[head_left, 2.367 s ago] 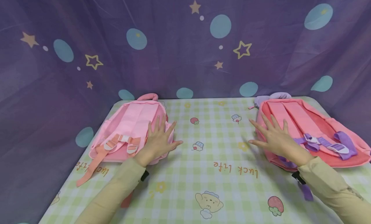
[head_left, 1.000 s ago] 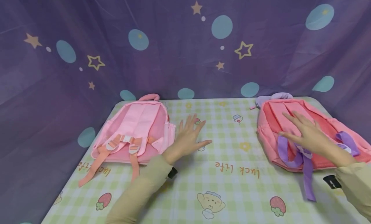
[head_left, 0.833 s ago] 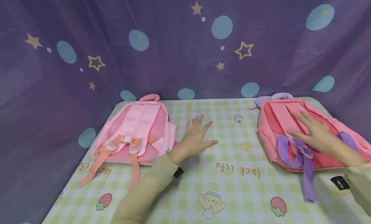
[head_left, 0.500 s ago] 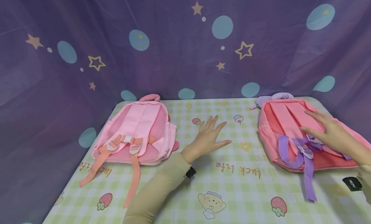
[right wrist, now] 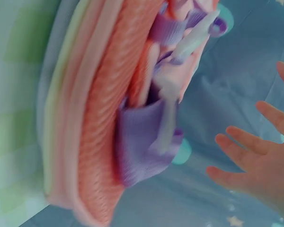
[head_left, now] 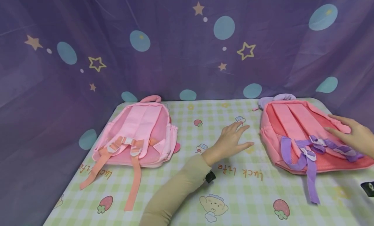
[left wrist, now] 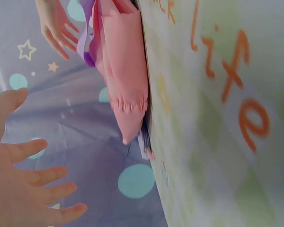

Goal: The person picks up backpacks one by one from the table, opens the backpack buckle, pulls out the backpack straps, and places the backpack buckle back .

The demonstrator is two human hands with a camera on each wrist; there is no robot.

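My left hand [head_left: 229, 141] hovers over the tablecloth left of a coral backpack [head_left: 299, 122], holding nothing; its fingers are spread in the left wrist view. My right hand [head_left: 355, 135] is over the right side of that backpack, fingers extended, and its wrist is cut off by the frame edge. In the right wrist view a gap shows between the fingers [right wrist: 239, 149] and the backpack's purple strap [right wrist: 144, 142]. The coral backpack lies with its back panel and shoulder straps up. A light pink backpack [head_left: 137, 122] with orange straps [head_left: 135, 183] lies likewise at the left.
A green-and-white checked tablecloth [head_left: 210, 164] with printed fruit, cakes and lettering covers the table. A purple curtain [head_left: 181, 57] with stars and teal spots hangs behind and along the left side. One purple strap end [head_left: 312, 187] trails onto the cloth.
Both hands have moved right: the left from over the pink backpack to the middle of the table, the right across the coral backpack to its far side. The backpacks have stayed in place.
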